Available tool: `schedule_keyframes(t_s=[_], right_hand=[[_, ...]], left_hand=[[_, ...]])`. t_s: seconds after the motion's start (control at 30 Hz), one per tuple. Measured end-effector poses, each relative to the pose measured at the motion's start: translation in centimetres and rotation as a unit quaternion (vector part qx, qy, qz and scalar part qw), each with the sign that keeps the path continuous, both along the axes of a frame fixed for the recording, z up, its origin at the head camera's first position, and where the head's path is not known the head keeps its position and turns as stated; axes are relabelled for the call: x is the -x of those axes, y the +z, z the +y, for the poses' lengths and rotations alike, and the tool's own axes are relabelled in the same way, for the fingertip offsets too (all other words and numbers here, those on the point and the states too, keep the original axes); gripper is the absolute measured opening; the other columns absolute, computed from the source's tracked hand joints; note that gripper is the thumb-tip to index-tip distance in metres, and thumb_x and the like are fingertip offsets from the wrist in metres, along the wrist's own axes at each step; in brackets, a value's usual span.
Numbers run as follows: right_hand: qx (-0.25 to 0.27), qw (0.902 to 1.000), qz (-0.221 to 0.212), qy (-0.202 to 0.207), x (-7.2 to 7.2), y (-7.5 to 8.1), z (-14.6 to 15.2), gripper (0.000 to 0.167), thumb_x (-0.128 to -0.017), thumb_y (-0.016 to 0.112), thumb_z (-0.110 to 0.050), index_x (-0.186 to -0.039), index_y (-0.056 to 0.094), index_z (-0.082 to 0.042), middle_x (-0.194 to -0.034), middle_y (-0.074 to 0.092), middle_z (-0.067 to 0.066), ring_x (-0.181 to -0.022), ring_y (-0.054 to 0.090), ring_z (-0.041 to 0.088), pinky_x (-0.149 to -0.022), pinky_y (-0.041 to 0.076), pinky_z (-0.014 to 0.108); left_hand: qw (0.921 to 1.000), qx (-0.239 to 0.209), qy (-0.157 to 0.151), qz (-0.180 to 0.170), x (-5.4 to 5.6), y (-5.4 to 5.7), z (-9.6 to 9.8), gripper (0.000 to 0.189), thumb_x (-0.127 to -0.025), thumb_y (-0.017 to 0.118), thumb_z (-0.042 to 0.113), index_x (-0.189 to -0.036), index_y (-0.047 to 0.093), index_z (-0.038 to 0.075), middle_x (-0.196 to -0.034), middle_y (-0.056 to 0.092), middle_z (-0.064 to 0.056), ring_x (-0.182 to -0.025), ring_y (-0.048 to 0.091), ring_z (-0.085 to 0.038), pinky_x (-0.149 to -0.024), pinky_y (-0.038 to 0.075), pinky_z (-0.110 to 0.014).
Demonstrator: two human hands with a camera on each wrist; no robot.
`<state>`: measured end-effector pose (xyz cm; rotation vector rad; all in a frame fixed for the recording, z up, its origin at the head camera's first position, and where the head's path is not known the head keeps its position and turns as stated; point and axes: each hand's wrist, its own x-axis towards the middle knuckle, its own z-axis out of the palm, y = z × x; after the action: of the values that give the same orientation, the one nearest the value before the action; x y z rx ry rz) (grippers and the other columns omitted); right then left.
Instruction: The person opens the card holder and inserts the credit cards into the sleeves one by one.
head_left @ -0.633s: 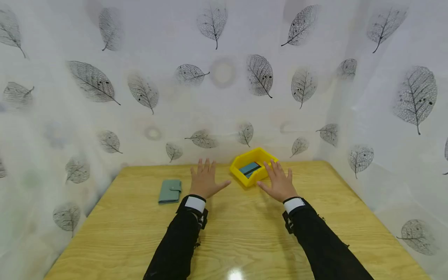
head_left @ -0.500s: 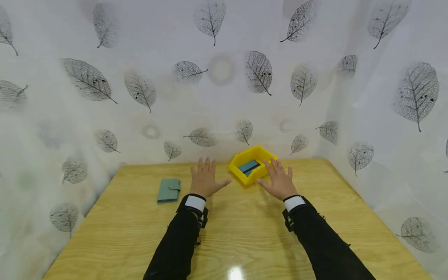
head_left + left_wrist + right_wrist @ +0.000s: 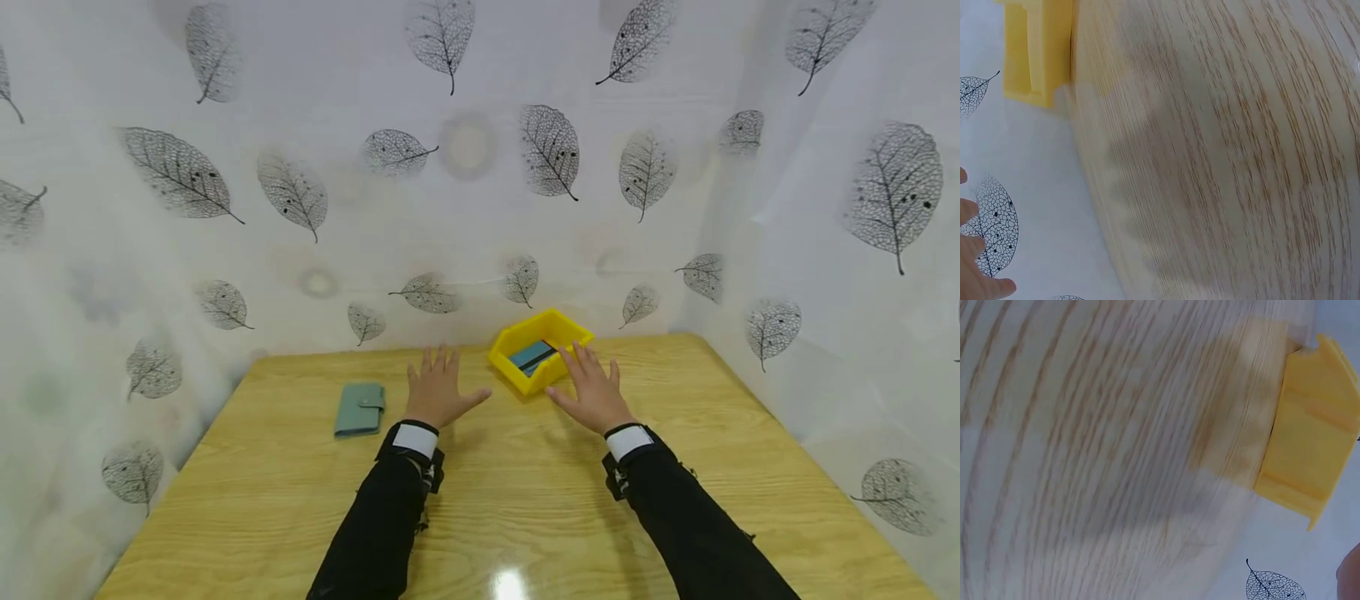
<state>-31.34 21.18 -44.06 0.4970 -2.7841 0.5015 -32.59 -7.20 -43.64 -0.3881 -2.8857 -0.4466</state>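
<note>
In the head view my left hand (image 3: 437,395) hovers over the table with its fingers spread and nothing held. To its left lies a closed green wallet (image 3: 360,409) with a snap strap. My right hand (image 3: 595,392), fingers likewise spread, is held in front of the yellow bin (image 3: 510,371) and overlaps its right corner in this view. Inside the bin are blue-grey cards (image 3: 533,357), the upper one with a dark stripe. Fingertips of the left hand (image 3: 979,265) show at the left wrist view's edge; the right wrist view catches a bit of the right hand (image 3: 1350,575).
The wooden table (image 3: 517,500) ends at the back against a white curtain (image 3: 480,225) printed with leaves, which also hangs along both sides. In the left wrist view the yellow bin (image 3: 1057,50) stands near the table's back edge.
The head view has shifted slightly, so the bin, wallet and curtain sit a little further left. Both hands keep their spread pose; nothing has been picked up or moved on the table.
</note>
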Motion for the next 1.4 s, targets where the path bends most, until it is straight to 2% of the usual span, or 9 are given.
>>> schedule_keyframes(t_s=[0.17, 0.37, 0.5, 0.67, 0.77, 0.93, 1.17, 1.3, 1.4], right_hand=[[0.012, 0.9999, -0.005, 0.010, 0.0, -0.3, -0.1, 0.076, -0.094, 0.058, -0.043, -0.153, 0.027, -0.006, -0.158, 0.019, 0.022, -0.144, 0.017, 0.043, -0.108, 0.004, 0.070], [0.028, 0.9993, -0.026, 0.005, -0.3, -0.5, -0.2, 0.074, -0.094, 0.058, -0.042, -0.152, 0.030, -0.005, -0.158, 0.020, 0.022, -0.143, 0.019, 0.043, -0.109, 0.005, 0.069], [0.045, 0.9978, -0.048, 0.007, -0.6, -0.4, -0.4, 0.072, -0.095, 0.058, -0.041, -0.151, 0.031, -0.005, -0.156, 0.023, 0.024, -0.142, 0.022, 0.044, -0.109, 0.003, 0.070], [0.046, 0.9968, -0.065, 0.009, -1.0, -0.1, -0.6, 0.069, -0.096, 0.056, -0.042, -0.149, 0.035, -0.004, -0.154, 0.028, 0.025, -0.139, 0.029, 0.044, -0.108, 0.005, 0.071], [0.056, 0.9944, -0.089, 0.014, -1.2, 0.1, -0.7, 0.068, -0.097, 0.055, -0.042, -0.149, 0.035, -0.003, -0.153, 0.030, 0.025, -0.139, 0.030, 0.043, -0.107, 0.006, 0.071], [0.069, 0.9908, -0.113, 0.028, -1.3, 0.4, -1.1, 0.069, -0.098, 0.053, -0.043, -0.149, 0.033, -0.002, -0.152, 0.033, 0.024, -0.139, 0.031, 0.042, -0.107, 0.008, 0.072], [0.080, 0.9873, -0.133, 0.034, -1.3, 0.3, -1.9, 0.063, -0.098, 0.055, -0.038, -0.146, 0.038, 0.000, -0.147, 0.042, 0.022, -0.136, 0.037, 0.040, -0.108, 0.012, 0.069], [0.091, 0.9831, -0.154, 0.040, -1.7, 0.1, -2.7, 0.059, -0.098, 0.056, -0.037, -0.143, 0.043, -0.002, -0.144, 0.046, 0.021, -0.130, 0.045, 0.039, -0.108, 0.027, 0.061], [0.111, 0.9771, -0.177, 0.043, -2.3, 0.1, -3.5, 0.057, -0.098, 0.057, -0.036, -0.143, 0.045, -0.003, -0.143, 0.048, 0.018, -0.124, 0.051, 0.038, -0.102, 0.040, 0.054]], left_hand=[[1.0000, -0.003, 0.000, -0.006, 0.3, -0.5, -0.3, 0.096, -0.084, 0.054, 0.071, -0.153, 0.027, 0.010, -0.159, 0.020, -0.019, -0.146, 0.008, -0.043, -0.110, 0.011, -0.068], [0.9996, -0.007, 0.026, -0.003, 0.6, -0.7, -1.8, 0.079, -0.087, 0.066, 0.051, -0.148, 0.039, 0.007, -0.149, 0.037, -0.024, -0.139, 0.027, -0.047, -0.105, 0.029, -0.066], [0.9974, -0.012, 0.063, -0.034, 0.4, -0.8, -3.9, 0.066, -0.088, 0.070, 0.033, -0.142, 0.047, 0.003, -0.143, 0.044, -0.026, -0.133, 0.035, -0.049, -0.099, 0.036, -0.066], [0.9919, 0.016, 0.107, -0.066, 0.1, -1.9, -7.2, 0.056, -0.089, 0.068, 0.024, -0.136, 0.052, -0.002, -0.138, 0.047, -0.028, -0.128, 0.041, -0.049, -0.092, 0.042, -0.066], [0.9889, 0.020, 0.127, -0.075, -0.3, -2.9, -9.0, 0.043, -0.089, 0.066, 0.015, -0.128, 0.057, -0.001, -0.131, 0.053, -0.028, -0.120, 0.049, -0.047, -0.088, 0.043, -0.067], [0.9831, -0.005, 0.150, -0.105, -0.9, -4.1, -10.7, 0.040, -0.092, 0.057, 0.006, -0.131, 0.056, 0.001, -0.131, 0.052, -0.028, -0.117, 0.047, -0.053, -0.086, 0.038, -0.075], [0.9781, -0.002, 0.156, -0.137, -1.3, -3.8, -10.6, 0.047, -0.091, 0.060, 0.009, -0.136, 0.051, 0.000, -0.132, 0.048, -0.030, -0.116, 0.042, -0.057, -0.084, 0.040, -0.072], [0.9802, 0.013, 0.143, -0.136, -1.7, -3.4, -9.0, 0.049, -0.087, 0.067, 0.017, -0.129, 0.055, -0.004, -0.130, 0.051, -0.029, -0.116, 0.044, -0.055, -0.082, 0.043, -0.070], [0.9866, 0.029, 0.113, -0.115, -2.6, -3.3, -6.8, 0.051, -0.085, 0.071, 0.023, -0.126, 0.057, -0.004, -0.127, 0.054, -0.026, -0.116, 0.046, -0.052, -0.080, 0.047, -0.067]])
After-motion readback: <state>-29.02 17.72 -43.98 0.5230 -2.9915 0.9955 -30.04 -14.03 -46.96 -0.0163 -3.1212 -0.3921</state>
